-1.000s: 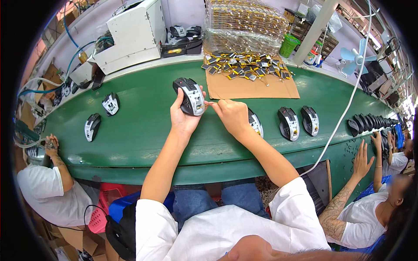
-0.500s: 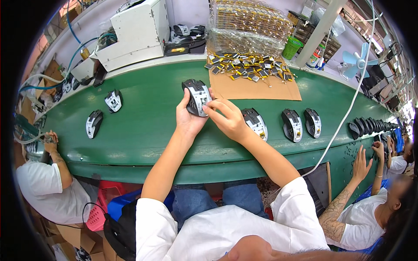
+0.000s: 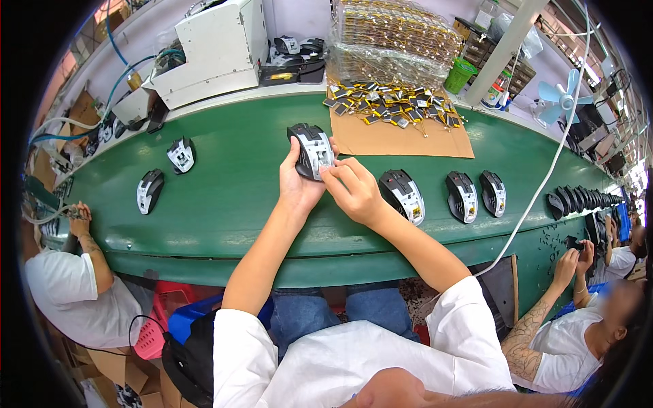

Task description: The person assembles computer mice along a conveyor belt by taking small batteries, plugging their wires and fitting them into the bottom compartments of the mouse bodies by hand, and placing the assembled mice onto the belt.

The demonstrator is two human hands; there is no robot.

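Fingers of the left hand [image 3: 299,183] wrap around a mouse [image 3: 311,149] above the green belt [image 3: 231,204]. Right hand [image 3: 354,192] fingertips pinch at its underside. More mice [image 3: 462,197] wait nearby.

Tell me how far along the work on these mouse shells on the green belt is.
Hard to say for sure. Three black-and-white open mouse shells lie to the person's right on the green conveyor belt, possibly done. In hand: the left hand holds one black mouse shell while the right hand fingers its lower end. Two more shells wait on the left, and small yellow-and-black parts remain on the brown cardboard sheet.
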